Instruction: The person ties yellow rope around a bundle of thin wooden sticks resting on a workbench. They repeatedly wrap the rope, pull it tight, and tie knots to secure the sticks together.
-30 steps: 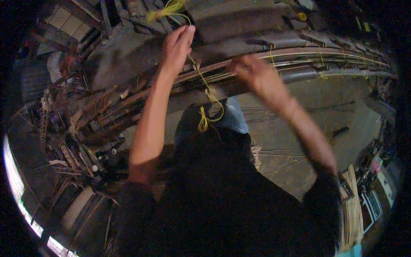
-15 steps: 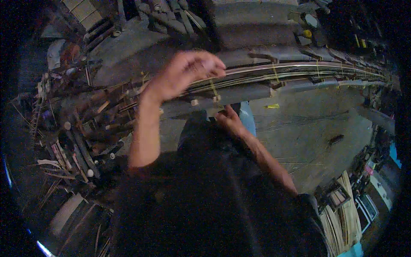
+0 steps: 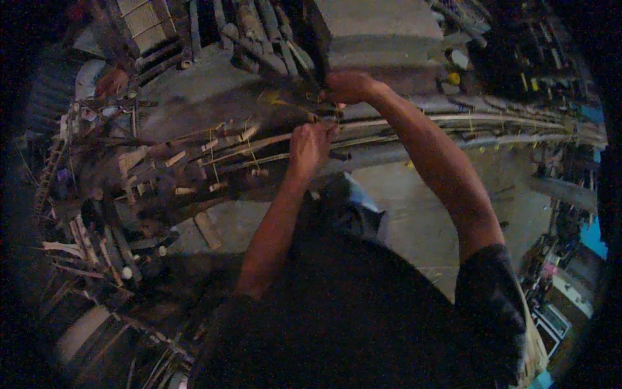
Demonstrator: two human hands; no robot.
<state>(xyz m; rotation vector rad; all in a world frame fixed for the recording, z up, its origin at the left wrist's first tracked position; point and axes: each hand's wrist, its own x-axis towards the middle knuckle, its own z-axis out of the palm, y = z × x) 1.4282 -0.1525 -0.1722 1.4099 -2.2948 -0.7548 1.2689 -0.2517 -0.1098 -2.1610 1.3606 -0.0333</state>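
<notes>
A long curved bundle of pale bamboo strips [image 3: 453, 126] runs rightward from both hands. The right hand [image 3: 346, 87] is closed over it just above; the left hand [image 3: 310, 144] is fisted below, pinching a thin yellow tie [image 3: 337, 117].

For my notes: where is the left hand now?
In the head view, the left hand is at upper centre, on the long bent strips, just below the right hand.

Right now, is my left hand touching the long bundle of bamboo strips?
Touching. The head view shows the left hand closed directly over the bundle of bamboo strips, with no gap between them.
</notes>
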